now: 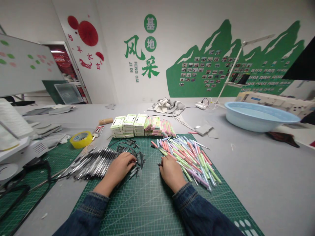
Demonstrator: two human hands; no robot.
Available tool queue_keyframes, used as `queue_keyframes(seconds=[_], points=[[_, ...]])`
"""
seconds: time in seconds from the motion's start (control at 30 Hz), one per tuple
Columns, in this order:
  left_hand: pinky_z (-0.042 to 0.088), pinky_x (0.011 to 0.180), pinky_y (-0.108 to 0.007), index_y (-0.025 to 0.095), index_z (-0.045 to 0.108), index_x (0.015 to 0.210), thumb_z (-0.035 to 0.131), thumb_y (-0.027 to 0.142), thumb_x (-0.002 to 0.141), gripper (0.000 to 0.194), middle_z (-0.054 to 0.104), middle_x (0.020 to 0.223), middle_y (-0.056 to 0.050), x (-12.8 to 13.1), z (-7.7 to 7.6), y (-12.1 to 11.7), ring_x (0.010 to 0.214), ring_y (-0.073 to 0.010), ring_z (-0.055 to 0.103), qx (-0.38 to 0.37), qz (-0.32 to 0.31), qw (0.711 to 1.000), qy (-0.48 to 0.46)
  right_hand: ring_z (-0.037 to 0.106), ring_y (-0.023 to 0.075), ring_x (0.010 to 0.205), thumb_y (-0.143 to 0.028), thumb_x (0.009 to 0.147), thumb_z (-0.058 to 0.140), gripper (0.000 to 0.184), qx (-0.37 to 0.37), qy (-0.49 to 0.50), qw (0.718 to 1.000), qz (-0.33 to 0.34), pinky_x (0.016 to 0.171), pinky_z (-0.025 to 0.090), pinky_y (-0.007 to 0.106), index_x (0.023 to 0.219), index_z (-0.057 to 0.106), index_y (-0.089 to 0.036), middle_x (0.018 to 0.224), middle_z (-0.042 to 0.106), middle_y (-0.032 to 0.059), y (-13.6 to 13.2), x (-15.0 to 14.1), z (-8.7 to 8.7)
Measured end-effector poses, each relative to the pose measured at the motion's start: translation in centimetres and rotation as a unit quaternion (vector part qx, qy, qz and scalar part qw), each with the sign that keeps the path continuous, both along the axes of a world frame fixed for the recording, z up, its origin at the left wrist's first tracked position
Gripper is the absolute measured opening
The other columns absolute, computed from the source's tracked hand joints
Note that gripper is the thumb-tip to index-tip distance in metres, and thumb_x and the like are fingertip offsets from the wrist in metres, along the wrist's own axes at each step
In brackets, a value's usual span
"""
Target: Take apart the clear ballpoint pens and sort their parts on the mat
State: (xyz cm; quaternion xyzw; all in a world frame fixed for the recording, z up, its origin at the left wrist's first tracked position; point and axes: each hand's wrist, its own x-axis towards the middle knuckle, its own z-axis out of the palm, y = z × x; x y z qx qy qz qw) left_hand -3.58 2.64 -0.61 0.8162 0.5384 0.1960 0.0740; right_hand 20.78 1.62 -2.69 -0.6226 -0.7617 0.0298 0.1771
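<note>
My left hand (120, 167) rests at the right end of a heap of clear pens with black parts (98, 160). Its fingers are curled down among small black pen pieces (140, 160); what they pinch, if anything, is hidden. My right hand (171, 172) lies at the near left edge of a pile of coloured pens (189, 154) in pink, green, blue and purple. Its fingers are bent closed, and a small black piece (159, 164) shows at the fingertips. Both hands are low over the green cutting mat (145, 203), apart from each other.
Stacked small boxes (128, 123) stand behind the mat. A yellow tape roll (81, 139) and a white machine (14, 157) are on the left. A light blue basin (258, 119) sits at the right, before a sewing machine (278, 101). Crumpled cloth (167, 105) lies farther back.
</note>
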Motion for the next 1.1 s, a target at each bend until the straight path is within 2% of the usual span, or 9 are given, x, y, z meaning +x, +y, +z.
queue_keyframes(seconds=[0.07, 0.17, 0.23, 0.47, 0.57, 0.73, 0.93, 1.1], points=[[0.038, 0.075, -0.029, 0.023, 0.064, 0.08, 0.056, 0.027, 0.079, 0.009, 0.064, 0.085, -0.002, -0.3, 0.5, -0.3, 0.086, -0.0199, 0.055, -0.027, 0.007, 1.0, 0.0, 0.057, 0.022, 0.086, -0.017, 0.081, 0.051, 0.01, 0.005, 0.018, 1.0, -0.001, 0.072, 0.036, 0.029, 0.083, 0.061, -0.016, 0.089, 0.063, 0.0115, -0.1, -0.1, 0.1], [0.035, 0.063, -0.026, 0.024, 0.064, 0.074, 0.061, 0.029, 0.073, 0.006, 0.063, 0.078, 0.0, -0.5, 1.0, -0.9, 0.075, -0.018, 0.056, -0.115, -0.002, 0.993, 0.013, 0.057, 0.0206, 0.083, -0.018, 0.078, 0.054, 0.006, 0.006, 0.071, 0.997, -0.006, 0.07, 0.036, 0.028, 0.079, 0.06, -0.017, 0.085, 0.063, 0.009, -0.1, -0.1, 0.3], [0.032, 0.058, -0.025, 0.024, 0.064, 0.071, 0.064, 0.028, 0.069, 0.004, 0.062, 0.075, 0.0, -0.3, 1.1, -1.4, 0.07, -0.0172, 0.056, -0.14, -0.002, 0.99, 0.035, 0.057, 0.0192, 0.08, -0.019, 0.076, 0.054, 0.005, -0.005, 0.112, 0.994, -0.01, 0.068, 0.035, 0.027, 0.077, 0.059, -0.018, 0.083, 0.063, 0.007, 0.0, -0.1, 0.5], [0.029, 0.057, -0.026, 0.024, 0.058, 0.072, 0.064, 0.026, 0.07, 0.007, 0.061, 0.081, 0.0, 0.5, 1.3, -2.4, 0.069, -0.0168, 0.056, -0.084, 0.022, 0.99, 0.107, 0.056, 0.0161, 0.07, -0.02, 0.073, 0.055, 0.004, -0.049, 0.22, 0.974, -0.02, 0.061, 0.033, 0.025, 0.072, 0.059, -0.019, 0.076, 0.064, 0.0038, 0.2, -0.2, 0.9], [0.032, 0.06, -0.025, 0.025, 0.058, 0.079, 0.059, 0.026, 0.076, 0.004, 0.061, 0.086, 0.0, 0.7, 1.5, -2.2, 0.075, -0.0167, 0.057, -0.072, 0.024, 0.991, 0.108, 0.055, 0.0146, 0.064, -0.02, 0.072, 0.055, 0.005, -0.073, 0.253, 0.965, -0.011, 0.058, 0.032, 0.024, 0.07, 0.059, -0.019, 0.069, 0.063, 0.0017, 0.4, -0.3, 0.6], [0.037, 0.068, -0.024, 0.025, 0.06, 0.086, 0.05, 0.028, 0.085, 0.011, 0.062, 0.092, -0.001, 2.4, 1.2, -0.9, 0.085, -0.0158, 0.058, -0.03, 0.056, 0.994, 0.088, 0.055, 0.0136, 0.062, -0.02, 0.071, 0.055, 0.004, -0.09, 0.282, 0.955, -0.001, 0.055, 0.03, 0.023, 0.069, 0.059, -0.018, 0.067, 0.063, 0.001, 0.5, -0.6, 0.1], [0.042, 0.071, -0.025, 0.022, 0.063, 0.081, 0.055, 0.028, 0.081, 0.011, 0.064, 0.093, -0.004, 5.2, 0.2, 0.9, 0.088, -0.0177, 0.06, -0.059, 0.13, 0.983, 0.117, 0.054, 0.0135, 0.062, -0.02, 0.071, 0.056, 0.005, -0.085, 0.289, 0.953, -0.005, 0.055, 0.03, 0.023, 0.068, 0.059, -0.018, 0.066, 0.063, 0.0007, 0.6, -0.5, -0.1], [0.046, 0.073, -0.03, 0.016, 0.065, 0.084, 0.05, 0.022, 0.082, 0.016, 0.065, 0.095, -0.012, 6.7, -0.1, 1.5, 0.089, -0.0227, 0.063, -0.067, 0.179, 0.974, 0.125, 0.054, 0.0137, 0.062, -0.02, 0.071, 0.056, 0.005, -0.077, 0.288, 0.954, -0.005, 0.056, 0.03, 0.024, 0.067, 0.059, -0.018, 0.066, 0.063, 0.0008, 0.8, -0.4, -0.2]])
